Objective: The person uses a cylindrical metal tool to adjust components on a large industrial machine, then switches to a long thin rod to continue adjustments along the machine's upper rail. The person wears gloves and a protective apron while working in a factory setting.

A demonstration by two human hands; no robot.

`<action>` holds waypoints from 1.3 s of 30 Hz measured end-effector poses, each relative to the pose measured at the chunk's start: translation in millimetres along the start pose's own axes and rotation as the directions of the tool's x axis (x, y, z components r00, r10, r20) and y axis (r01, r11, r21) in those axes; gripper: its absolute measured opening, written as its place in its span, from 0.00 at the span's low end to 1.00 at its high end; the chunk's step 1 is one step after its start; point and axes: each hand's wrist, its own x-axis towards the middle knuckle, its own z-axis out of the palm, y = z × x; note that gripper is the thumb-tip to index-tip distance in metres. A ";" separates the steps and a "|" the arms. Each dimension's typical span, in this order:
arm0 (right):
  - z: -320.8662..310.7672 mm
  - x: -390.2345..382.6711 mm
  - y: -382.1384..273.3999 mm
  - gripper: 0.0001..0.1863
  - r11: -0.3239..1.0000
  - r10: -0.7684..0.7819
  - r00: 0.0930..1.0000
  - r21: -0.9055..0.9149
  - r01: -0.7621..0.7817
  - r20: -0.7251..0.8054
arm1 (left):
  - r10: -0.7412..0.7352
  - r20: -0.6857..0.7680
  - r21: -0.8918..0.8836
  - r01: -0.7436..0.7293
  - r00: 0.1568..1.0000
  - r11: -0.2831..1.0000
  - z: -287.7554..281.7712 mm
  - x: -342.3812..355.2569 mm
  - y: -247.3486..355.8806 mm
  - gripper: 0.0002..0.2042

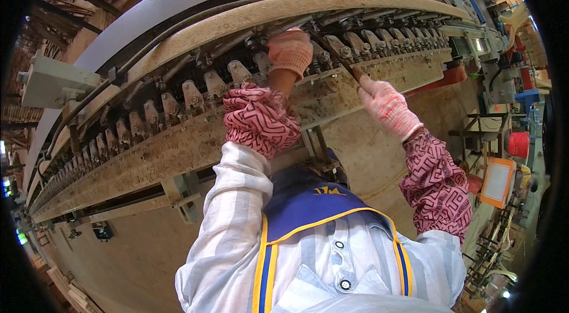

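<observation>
My right hand, in a pinkish-white work glove, is closed around the brown end of a thin dark rod-like tool. The tool slants up and left, its far end among the metal parts of a long machine. My left hand, gloved alike, reaches up into the row of metal clamp-like parts. Its fingertips are hidden there, so its grip does not show. Pink patterned sleeve covers bunch around both forearms.
A dusty curved-looking beam runs above the clamp row, a grimy ledge below it. A coiled cable follows the beam. At the right are an orange-framed panel and a red round object. Concrete floor lies below.
</observation>
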 end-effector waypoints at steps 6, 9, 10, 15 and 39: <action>9.4 8.5 -39.9 0.14 0.986 0.145 0.989 -0.085 -0.142 0.037 | 0.140 -0.191 0.200 -0.102 0.972 0.974 38.5 28.0 -7.6 0.20; 31.8 14.5 -34.7 0.15 0.975 0.199 0.980 -0.107 -0.196 0.021 | -0.015 -0.218 0.190 0.057 0.976 0.980 30.1 28.2 -0.6 0.21; 34.2 13.2 -32.8 0.16 0.975 0.205 0.979 -0.088 -0.203 0.020 | -0.014 -0.195 0.170 0.048 0.981 0.984 25.9 30.0 -4.3 0.22; 16.7 -21.4 -26.7 0.23 0.984 0.176 0.983 -0.018 -0.175 0.050 | -0.038 -0.185 0.012 0.041 0.982 0.999 12.2 14.4 -3.7 0.21; -23.7 -3.2 -67.4 0.23 0.918 0.234 0.961 -0.359 -0.168 0.148 | 0.135 -0.264 0.188 -0.086 0.955 0.978 24.2 17.8 -10.3 0.18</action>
